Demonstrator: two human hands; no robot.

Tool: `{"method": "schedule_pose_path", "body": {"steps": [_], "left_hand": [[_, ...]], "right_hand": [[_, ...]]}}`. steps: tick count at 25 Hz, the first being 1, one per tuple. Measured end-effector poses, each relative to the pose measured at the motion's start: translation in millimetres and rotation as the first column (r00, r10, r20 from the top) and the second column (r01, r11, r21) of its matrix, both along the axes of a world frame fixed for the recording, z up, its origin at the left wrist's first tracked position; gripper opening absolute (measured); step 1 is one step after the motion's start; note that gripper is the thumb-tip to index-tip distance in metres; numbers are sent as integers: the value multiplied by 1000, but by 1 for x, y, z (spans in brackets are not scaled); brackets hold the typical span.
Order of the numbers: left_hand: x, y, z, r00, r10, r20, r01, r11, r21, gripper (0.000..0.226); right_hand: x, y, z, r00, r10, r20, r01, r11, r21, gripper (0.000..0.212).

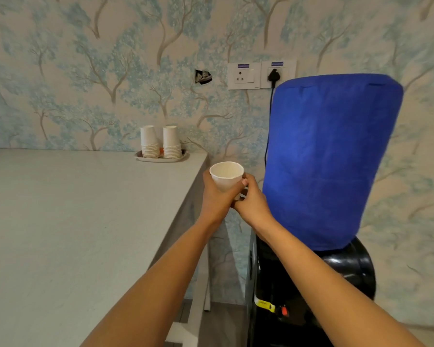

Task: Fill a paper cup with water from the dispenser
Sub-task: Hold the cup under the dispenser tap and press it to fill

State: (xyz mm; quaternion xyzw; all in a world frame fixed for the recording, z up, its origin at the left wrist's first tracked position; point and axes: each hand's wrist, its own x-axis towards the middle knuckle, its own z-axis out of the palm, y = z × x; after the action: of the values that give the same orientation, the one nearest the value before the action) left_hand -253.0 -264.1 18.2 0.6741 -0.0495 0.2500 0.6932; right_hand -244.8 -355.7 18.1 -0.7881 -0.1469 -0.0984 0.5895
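Near the middle of the frame, the left hand (214, 196) is wrapping its fingers around the lower body of an upright paper cup (226, 176), while the right hand (252, 202) is pinching the cup's right side, thumb near the rim, just left of the blue-covered dispenser (331, 159) and beyond the table (85, 221) edge

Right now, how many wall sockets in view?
2: both side by side on the wall left of the blue bottle cover; left socket empty, right socket has a plug in.
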Motion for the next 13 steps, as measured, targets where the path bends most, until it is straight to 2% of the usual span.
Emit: {"method": "schedule_pose_path", "body": {"steps": [6, 13], "left_hand": [[-36, -68, -32, 995, -78, -62, 75, 996, -46, 60], [-61, -152, -106, 964, -190, -187, 187, 982, -35, 71]], "right_hand": [[-48, -63, -33, 991, -124, -55, 120, 990, -78, 55], [-87, -151, -98, 966, -191, -177, 170, 977, -125, 55]]}}
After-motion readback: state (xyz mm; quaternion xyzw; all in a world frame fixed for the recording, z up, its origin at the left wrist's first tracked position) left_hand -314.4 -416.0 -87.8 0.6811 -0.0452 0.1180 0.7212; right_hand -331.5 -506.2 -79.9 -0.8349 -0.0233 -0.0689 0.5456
